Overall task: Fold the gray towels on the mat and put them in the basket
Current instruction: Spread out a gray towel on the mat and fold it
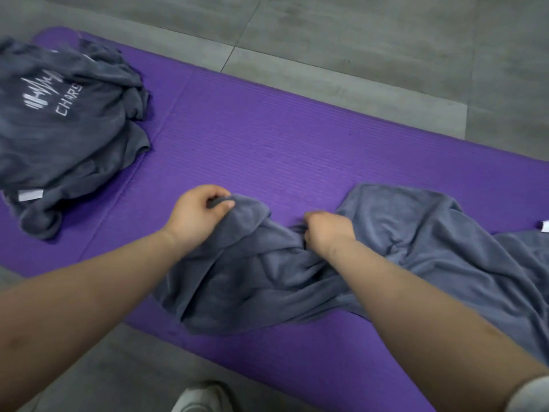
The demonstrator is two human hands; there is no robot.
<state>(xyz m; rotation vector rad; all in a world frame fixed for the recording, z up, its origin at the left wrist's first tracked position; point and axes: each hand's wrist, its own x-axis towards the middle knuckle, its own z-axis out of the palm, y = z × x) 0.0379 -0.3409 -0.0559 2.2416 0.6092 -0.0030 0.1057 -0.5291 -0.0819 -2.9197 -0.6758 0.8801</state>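
Floor tiles (pixel 356 40) in mottled gray fill the top of the view and show again at the near edge. Across them, running from upper left to lower right, lies a ribbed purple mat (pixel 267 129).

One gray towel (pixel 430 248) is spread over the near right part of the mat. It is rumpled and unfolded, with deep creases gathering toward the middle, and its near edge sags down toward the mat's front border. On the mat's far left end sits a heap of more gray towels (pixel 68 129), loosely bunched. The top one bears white lettering and a jagged white graphic.

The left hand (pixel 196 215) pinches the left end of the spread towel between thumb and curled fingers, with a fold of cloth raised just off the mat. The right hand (pixel 326 233), close beside it, is clenched into the bunched fabric at the towel's middle, knuckles up.

A pale shoe (pixel 202 396) shows on the floor at the bottom edge. A small white tag (pixel 29 195) pokes out of the heap's near side.
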